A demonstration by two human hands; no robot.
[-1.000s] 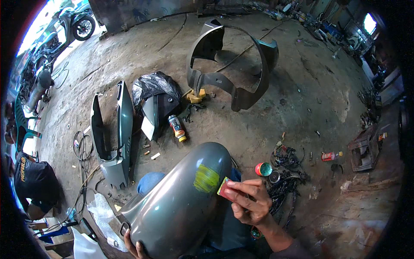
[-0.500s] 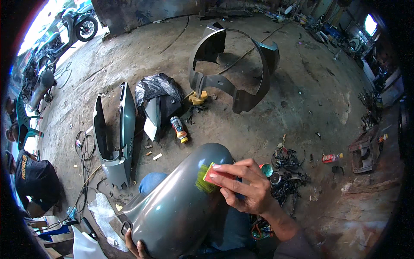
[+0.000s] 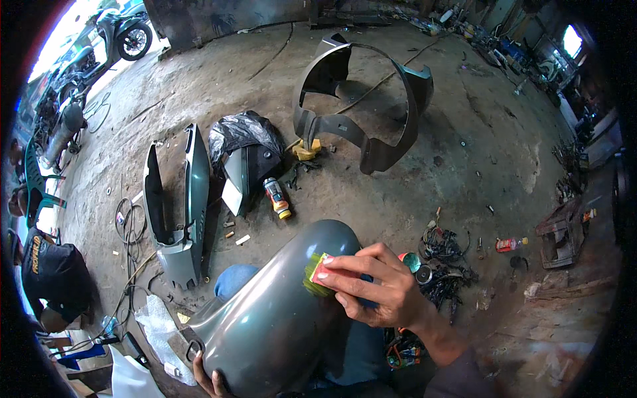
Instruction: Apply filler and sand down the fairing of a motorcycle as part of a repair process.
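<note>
A glossy dark grey curved body panel [image 3: 262, 331] rests across my jeans-covered legs at the bottom centre, with a yellow-green smeared patch [image 3: 310, 286] near its rounded end. My right hand [image 3: 378, 285] pinches a small red spreader [image 3: 321, 268], edged with yellow-green paste, against that patch. At the panel's lower-left edge my left hand [image 3: 207, 375] grips it, mostly hidden underneath. Right of the panel, an open can with green contents [image 3: 408, 262] stands partly behind my right hand, beside a black round lid [image 3: 423, 274].
Body panels [image 3: 196, 179], a black plastic bag [image 3: 245, 132], a bottle [image 3: 275, 196], a large ring-shaped fairing [image 3: 391, 152], cables [image 3: 129, 225] and tangled wiring [image 3: 444, 245] lie on the concrete floor. Another person [image 3: 56, 278] crouches at the left, near motorcycles [image 3: 123, 40].
My right hand has moved leftward and up from the panel's right side onto the yellow-green patch, taking the spreader along. The patch looks darker and is partly covered. My left hand has stayed put.
</note>
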